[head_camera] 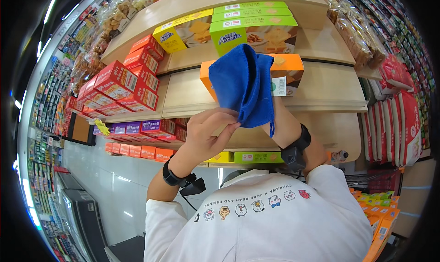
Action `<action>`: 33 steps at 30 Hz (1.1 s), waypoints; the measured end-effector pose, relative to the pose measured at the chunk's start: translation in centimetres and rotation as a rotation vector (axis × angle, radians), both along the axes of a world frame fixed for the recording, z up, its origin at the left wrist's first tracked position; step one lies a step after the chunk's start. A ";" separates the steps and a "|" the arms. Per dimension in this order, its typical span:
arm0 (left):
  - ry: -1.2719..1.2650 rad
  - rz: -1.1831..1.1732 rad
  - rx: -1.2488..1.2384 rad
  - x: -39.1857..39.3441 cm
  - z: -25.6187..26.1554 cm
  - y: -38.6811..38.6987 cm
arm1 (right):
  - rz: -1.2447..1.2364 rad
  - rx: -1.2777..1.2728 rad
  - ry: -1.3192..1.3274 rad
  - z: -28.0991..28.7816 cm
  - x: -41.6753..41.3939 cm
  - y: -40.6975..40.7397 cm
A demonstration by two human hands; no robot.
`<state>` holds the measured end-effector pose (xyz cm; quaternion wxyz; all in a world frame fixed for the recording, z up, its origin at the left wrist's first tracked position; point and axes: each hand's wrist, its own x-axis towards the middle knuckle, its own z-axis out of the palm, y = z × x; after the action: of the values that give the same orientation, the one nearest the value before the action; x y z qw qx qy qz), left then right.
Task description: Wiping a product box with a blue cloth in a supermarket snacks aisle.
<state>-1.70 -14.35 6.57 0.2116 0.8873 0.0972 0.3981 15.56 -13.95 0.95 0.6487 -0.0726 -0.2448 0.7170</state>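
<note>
A folded blue cloth [233, 83] hangs in front of me, its folds bunched towards the lower edge. The thumb and fingers of my left hand [211, 131] pinch that lower edge. My right forearm [285, 124] reaches up behind the cloth, which hides the right hand; its grip cannot be seen. Directly behind the cloth is an orange biscuit box [287, 67], partly covered by it. A white tag with a barcode [279, 86] shows at the cloth's right side; I cannot tell what it is fixed to.
Red snack boxes [117, 79] are stacked on the left of the wooden shelf [185, 93]. Yellow [170, 36] and green [254, 35] biscuit boxes stand above. Purple boxes [134, 128] sit lower left. Red-and-white bags [392, 128] and a small bottle [339, 155] are at right.
</note>
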 end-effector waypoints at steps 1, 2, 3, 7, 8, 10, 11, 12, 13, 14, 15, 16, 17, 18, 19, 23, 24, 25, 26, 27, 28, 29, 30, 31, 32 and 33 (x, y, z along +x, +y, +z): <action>0.010 -0.008 -0.026 0.0 0.2 -0.1 | 0.002 -0.004 0.002 -0.1 0.0 0.0; 0.020 -0.015 -0.052 0.0 0.4 -0.3 | 0.002 -0.005 0.001 -0.2 0.0 -0.1; 0.029 -0.019 -0.077 -0.1 0.6 -0.4 | 0.003 -0.008 0.000 -0.2 -0.1 -0.1; -0.040 -0.164 -0.002 -0.8 0.7 -0.3 | 0.018 -0.015 -0.022 -0.6 -0.7 0.0; -0.040 -0.185 0.011 -1.3 1.4 -0.5 | 0.021 -0.019 -0.036 -0.7 -0.8 -0.1; -0.046 -0.202 0.005 -2.2 2.7 -0.9 | 0.018 -0.037 -0.068 -1.3 -0.9 -0.2; -0.050 -0.188 -0.011 -2.9 3.3 -1.0 | 0.018 -0.048 -0.085 -1.6 -0.9 -0.2; -0.054 -0.165 -0.025 -3.9 3.8 -1.3 | 0.023 -0.054 -0.103 -1.9 -1.1 -0.2; -0.064 -0.119 -0.045 -4.9 4.0 -1.3 | 0.026 -0.065 -0.121 -2.3 -1.2 -0.1; -0.075 -0.074 -0.064 -5.9 4.1 -1.3 | 0.030 -0.075 -0.141 -2.7 -1.3 -0.1; -0.086 -0.028 -0.085 -7.1 4.2 -1.3 | 0.032 -0.085 -0.157 -3.0 -1.4 -0.1; -0.040 0.090 -0.099 -8.6 3.9 -1.2 | 0.039 -0.095 -0.169 -3.3 -1.5 0.0; 0.007 0.206 -0.113 -10.3 3.2 -0.9 | 0.044 -0.102 -0.185 -3.6 -1.6 -0.1; 0.054 0.322 -0.128 -12.2 2.3 -0.7 | 0.051 -0.107 -0.196 -3.7 -1.8 -0.1; 0.161 0.442 -0.141 -14.0 1.1 -0.6 | 0.065 -0.113 -0.207 -3.9 -2.1 -0.1; 0.663 0.748 -0.273 -24.3 -7.8 0.5 | 0.085 -0.135 -0.234 -4.7 -2.9 0.0; 0.678 0.784 -0.467 -28.8 -11.5 0.0 | 0.095 -0.135 -0.234 -4.7 -3.2 -0.1; 0.685 0.812 -0.658 -33.1 -14.9 -0.9 | 0.103 -0.136 -0.230 -4.8 -3.6 -0.1; 0.773 0.857 -0.739 -36.0 -17.0 -2.1 | 0.104 -0.137 -0.232 -5.0 -3.7 -0.1; 0.863 0.902 -0.819 -38.5 -18.8 -3.5 | 0.104 -0.141 -0.236 -5.1 -3.9 -0.1; 0.944 0.934 -0.937 -41.2 -20.8 -5.3 | 0.109 -0.140 -0.237 -5.2 -4.2 -0.1; 1.027 0.957 -1.057 -43.0 -22.1 -6.7 | 0.111 -0.146 -0.240 -5.3 -4.4 -0.1; 1.052 0.986 -1.121 -42.9 -22.3 -7.7 | 0.111 -0.145 -0.241 -5.4 -4.6 0.0; 1.077 1.015 -1.185 -42.9 -22.5 -8.4 | 0.106 -0.145 -0.245 -5.6 -4.7 0.0; 1.135 0.904 -1.108 -43.2 -22.4 -8.3 | 0.102 -0.147 -0.245 -5.6 -4.9 0.1; 1.121 0.893 -1.079 -43.1 -22.1 -8.4 | 0.107 -0.143 -0.245 -5.6 -5.2 0.1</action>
<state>-44.83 -22.74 -15.49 0.3466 0.6108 0.6963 -0.1482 10.37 -13.83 -4.68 0.5682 -0.1922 -0.2739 0.7518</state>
